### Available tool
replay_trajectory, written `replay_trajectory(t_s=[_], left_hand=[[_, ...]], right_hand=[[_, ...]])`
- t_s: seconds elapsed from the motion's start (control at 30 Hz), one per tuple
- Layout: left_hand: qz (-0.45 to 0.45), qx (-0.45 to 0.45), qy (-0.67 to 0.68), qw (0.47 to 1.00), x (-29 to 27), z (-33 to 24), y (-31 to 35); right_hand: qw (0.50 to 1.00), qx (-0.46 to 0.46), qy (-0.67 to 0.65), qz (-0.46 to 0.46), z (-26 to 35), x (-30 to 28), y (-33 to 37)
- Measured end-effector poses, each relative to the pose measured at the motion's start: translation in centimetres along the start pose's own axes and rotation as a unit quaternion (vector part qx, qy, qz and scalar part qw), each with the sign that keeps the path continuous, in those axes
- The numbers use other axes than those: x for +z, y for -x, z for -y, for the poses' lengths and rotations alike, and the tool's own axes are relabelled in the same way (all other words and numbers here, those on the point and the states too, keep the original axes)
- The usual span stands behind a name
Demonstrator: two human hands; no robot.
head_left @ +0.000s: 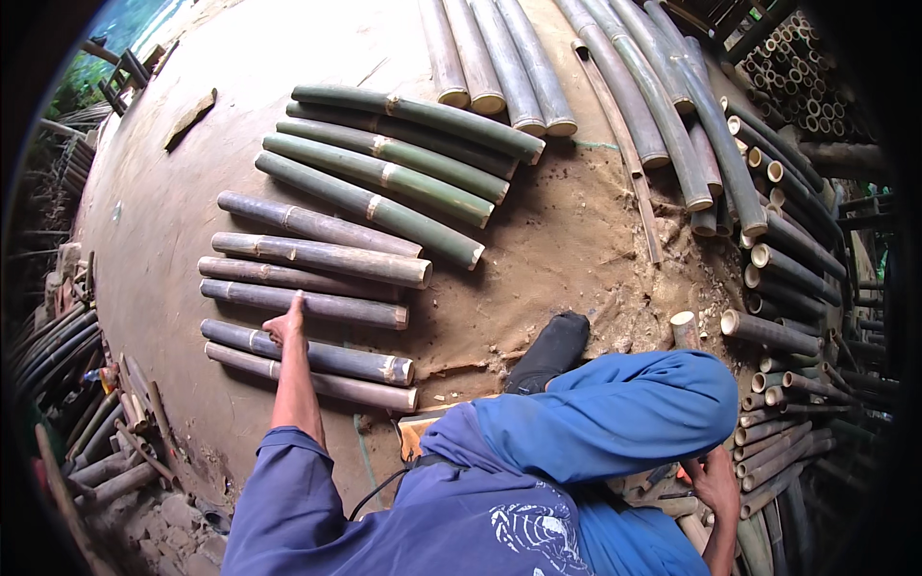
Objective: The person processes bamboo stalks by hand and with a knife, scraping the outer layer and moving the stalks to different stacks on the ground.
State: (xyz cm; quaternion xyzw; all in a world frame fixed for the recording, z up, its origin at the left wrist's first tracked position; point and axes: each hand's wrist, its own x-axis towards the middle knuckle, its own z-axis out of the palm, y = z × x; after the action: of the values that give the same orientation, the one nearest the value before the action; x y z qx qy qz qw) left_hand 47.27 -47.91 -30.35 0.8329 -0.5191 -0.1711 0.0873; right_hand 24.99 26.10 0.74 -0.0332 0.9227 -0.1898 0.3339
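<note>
My left hand (286,324) reaches out over a row of cut bamboo lengths, with its index finger stretched out and nothing held. The fingertip is at a dark purplish bamboo piece (336,303); I cannot tell whether it touches. Just nearer lies another dark bamboo piece (331,357), and beyond it a brownish one (307,279). Beside my bent right leg, my right hand (715,480) hangs low with its fingers curled. A small orange-red thing (685,473) shows at those fingertips, mostly hidden by the blue trouser leg, so its kind is unclear.
Greener bamboo pieces (379,179) lie farther out on the earthen ground (519,278). Long poles (519,72) stretch away at the top. Stacked bamboo (792,259) lines the right side. A split strip (619,144) lies on the ground. More bamboo and stones (182,533) sit at left.
</note>
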Motion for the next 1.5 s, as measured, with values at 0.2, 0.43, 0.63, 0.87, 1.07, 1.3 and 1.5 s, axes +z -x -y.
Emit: replay_trajectory(t_s=[0.2,0.43,0.63,0.87,1.07,1.3,1.5], left_hand=[[-0.021,0.077,-0.053,0.995,-1.1,-2.9,3.1],[0.012,0.044,-0.035,0.998,0.2,-5.6,6.1],[0.004,0.023,-0.053,0.998,-0.9,-6.7,5.4],[0.078,0.325,0.13,0.934,0.2,-7.8,5.5],[0.109,0.205,-0.088,0.969,2.9,-17.5,14.0],[0.108,0.041,0.142,0.983,6.8,-19.5,16.3],[0.511,-0.133,0.625,0.575,9.8,-15.5,10.8]], right_hand=[[1.0,0.009,-0.006,-0.005,1.0,-0.5,0.2],[1.0,0.005,0.006,-0.006,0.8,-0.7,-0.2],[1.0,0.023,0.015,0.005,1.4,-0.9,0.0],[0.999,0.021,0.019,0.03,1.2,-1.1,-0.3],[0.998,0.036,0.03,0.03,2.4,-1.7,-0.2],[0.998,0.053,0.006,0.021,0.1,-0.9,0.6],[0.998,0.055,0.012,0.033,-0.1,-1.3,0.2]])
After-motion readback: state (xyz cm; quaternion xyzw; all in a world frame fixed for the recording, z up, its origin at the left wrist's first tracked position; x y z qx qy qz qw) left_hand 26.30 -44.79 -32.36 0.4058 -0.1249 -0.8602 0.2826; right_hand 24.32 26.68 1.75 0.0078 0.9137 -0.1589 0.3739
